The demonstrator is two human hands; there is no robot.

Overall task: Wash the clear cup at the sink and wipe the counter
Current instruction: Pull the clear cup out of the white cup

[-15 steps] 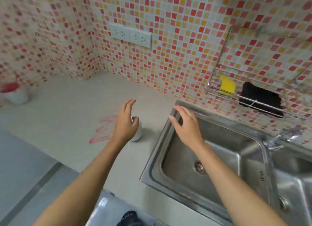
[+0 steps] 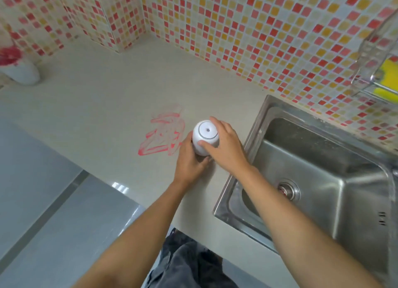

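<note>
A small white container with a round white lid stands on the beige counter, just left of the steel sink. My left hand wraps around its lower body from the near left side. My right hand grips the lid from the right, thumb on the front and fingers over the back. A smeared red stain marks the counter right beside the container on its left. Whether the lower body is clear I cannot tell; my hands hide it.
A yellow sponge lies in a wire rack on the tiled wall at the right edge. A white cup with red smears stands at the far left of the counter. The sink drain shows in the basin.
Both hands have come together onto the white container; before, the left was only beside it and the right hovered over the sink rim. The view has moved closer and looks further down.
</note>
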